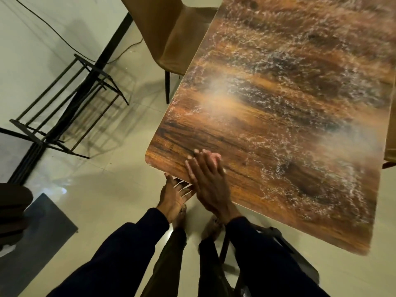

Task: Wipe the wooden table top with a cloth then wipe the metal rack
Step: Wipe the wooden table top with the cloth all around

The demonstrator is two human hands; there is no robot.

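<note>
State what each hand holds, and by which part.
Right hand, fingers straight, rests on the table top, holding nothing. Left hand sits below the edge; any hold cannot be told.

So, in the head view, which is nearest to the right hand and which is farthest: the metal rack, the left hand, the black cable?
1. left hand, just beside it
2. metal rack, on the floor to the left
3. black cable, behind the rack, top left
</note>
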